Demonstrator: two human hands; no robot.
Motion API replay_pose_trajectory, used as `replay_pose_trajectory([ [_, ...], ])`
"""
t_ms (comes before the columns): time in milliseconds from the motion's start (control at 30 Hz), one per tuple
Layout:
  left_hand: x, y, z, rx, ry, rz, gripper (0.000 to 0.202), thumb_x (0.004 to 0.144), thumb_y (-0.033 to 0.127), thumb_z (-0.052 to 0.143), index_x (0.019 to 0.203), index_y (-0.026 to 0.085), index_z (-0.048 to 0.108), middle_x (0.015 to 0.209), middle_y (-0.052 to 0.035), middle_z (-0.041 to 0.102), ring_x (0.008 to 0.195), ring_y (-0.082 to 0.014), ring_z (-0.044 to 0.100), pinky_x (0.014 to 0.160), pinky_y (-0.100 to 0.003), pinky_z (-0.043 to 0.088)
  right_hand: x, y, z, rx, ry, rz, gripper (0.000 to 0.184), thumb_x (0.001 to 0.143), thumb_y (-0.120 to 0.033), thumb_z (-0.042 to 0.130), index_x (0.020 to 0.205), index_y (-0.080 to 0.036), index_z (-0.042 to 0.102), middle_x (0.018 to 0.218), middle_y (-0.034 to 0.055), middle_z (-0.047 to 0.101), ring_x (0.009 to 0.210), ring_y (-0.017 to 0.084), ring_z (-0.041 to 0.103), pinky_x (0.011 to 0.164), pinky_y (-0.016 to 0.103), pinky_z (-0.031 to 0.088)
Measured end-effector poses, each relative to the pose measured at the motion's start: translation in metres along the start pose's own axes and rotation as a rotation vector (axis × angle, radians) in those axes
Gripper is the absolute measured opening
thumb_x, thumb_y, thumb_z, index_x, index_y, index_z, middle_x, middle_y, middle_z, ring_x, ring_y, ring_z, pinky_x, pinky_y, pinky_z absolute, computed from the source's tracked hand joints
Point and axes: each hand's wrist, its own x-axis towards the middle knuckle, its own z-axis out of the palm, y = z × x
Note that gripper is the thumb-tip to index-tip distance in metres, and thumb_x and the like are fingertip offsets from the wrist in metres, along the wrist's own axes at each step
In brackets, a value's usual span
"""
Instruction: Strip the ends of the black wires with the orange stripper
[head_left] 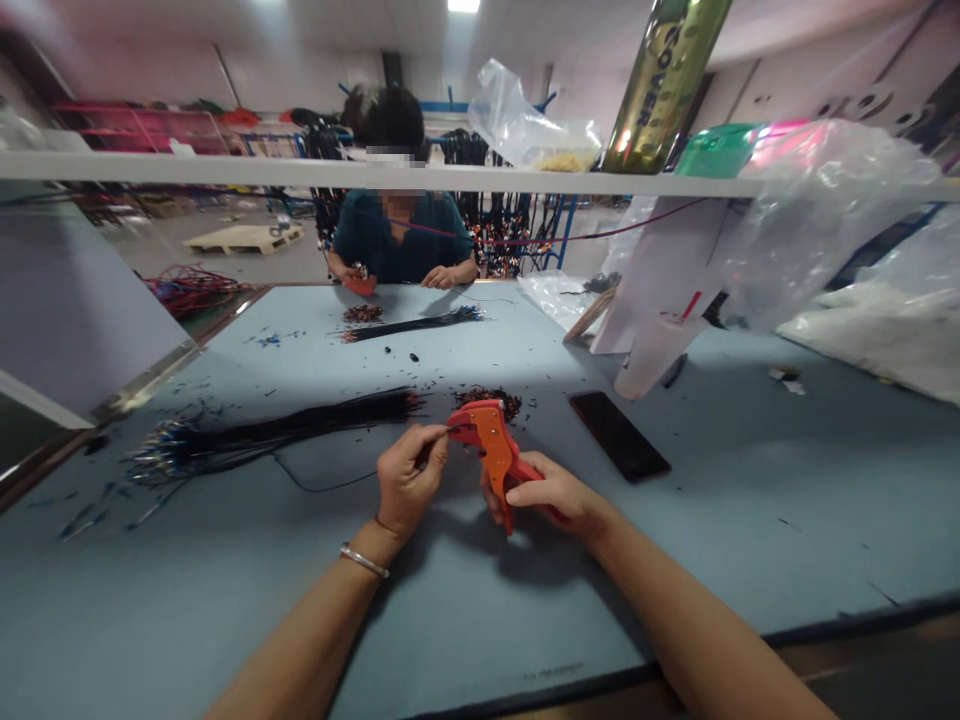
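Note:
My right hand is wrapped round the handles of an orange-red wire stripper, its head tilted up and to the left. Pinched in my left hand is a thin black wire, whose end reaches the stripper's jaws. The wire's other part trails left in a loop across the table. Left of my hands lies a bundle of black wires with pale and blue tips at its far left end. Behind the stripper is a pile of small dark and copper-coloured pieces.
A black phone lies right of the stripper. Further right stands a plastic cup with a red straw. Across the table a co-worker holds a red tool beside another wire bundle. A white shelf spans above, carrying a bottle and bags.

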Motion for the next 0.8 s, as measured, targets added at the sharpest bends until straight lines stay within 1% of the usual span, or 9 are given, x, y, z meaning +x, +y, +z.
replay_pose_trajectory([
  [167, -0.002, -0.003, 0.001, -0.004, -0.010, -0.008, 0.013, 0.086, 0.025, 0.059, 0.083, 0.018, 0.069, 0.061, 0.0023, 0.058, 0.051, -0.0077, 0.046, 0.051, -0.019, 0.038, 0.000, -0.001, 0.001, -0.003, -0.003, -0.004, 0.030, 0.068, -0.029, 0.073, 0.090, -0.011, 0.065, 0.073, 0.0037, 0.062, 0.061, 0.015, 0.059, 0.051, 0.024, 0.050],
  [300, -0.002, -0.003, 0.000, 0.000, -0.002, 0.002, 0.013, 0.086, 0.024, 0.059, 0.083, 0.017, 0.069, 0.062, 0.0023, 0.057, 0.051, -0.0074, 0.046, 0.051, -0.019, 0.038, 0.001, 0.000, 0.002, -0.020, 0.013, -0.012, 0.027, 0.070, -0.031, 0.073, 0.086, -0.011, 0.063, 0.069, 0.0026, 0.060, 0.056, 0.013, 0.057, 0.046, 0.022, 0.048],
  [400, -0.001, -0.002, 0.001, -0.007, 0.017, -0.002, 0.013, 0.086, 0.025, 0.059, 0.082, 0.017, 0.069, 0.062, 0.0022, 0.058, 0.051, -0.0074, 0.047, 0.052, -0.018, 0.039, 0.001, 0.002, 0.002, -0.023, 0.029, -0.014, 0.028, 0.071, -0.033, 0.074, 0.086, -0.012, 0.062, 0.066, 0.0014, 0.059, 0.053, 0.012, 0.056, 0.044, 0.022, 0.048],
  [600, -0.003, -0.004, 0.003, -0.007, 0.025, -0.018, 0.013, 0.086, 0.023, 0.059, 0.083, 0.016, 0.069, 0.066, 0.0008, 0.063, 0.055, -0.0076, 0.052, 0.056, -0.018, 0.043, 0.002, 0.006, 0.002, -0.011, 0.029, -0.031, 0.025, 0.071, -0.030, 0.073, 0.084, -0.012, 0.062, 0.066, 0.0010, 0.059, 0.052, 0.012, 0.057, 0.042, 0.021, 0.048],
  [800, -0.005, -0.007, 0.004, 0.002, 0.044, -0.014, 0.013, 0.085, 0.023, 0.060, 0.082, 0.016, 0.070, 0.067, 0.0003, 0.067, 0.054, -0.0076, 0.055, 0.055, -0.017, 0.044, 0.003, 0.009, 0.002, 0.005, 0.032, -0.026, 0.026, 0.070, -0.029, 0.074, 0.085, -0.011, 0.063, 0.067, 0.0014, 0.060, 0.053, 0.012, 0.057, 0.045, 0.021, 0.048],
])
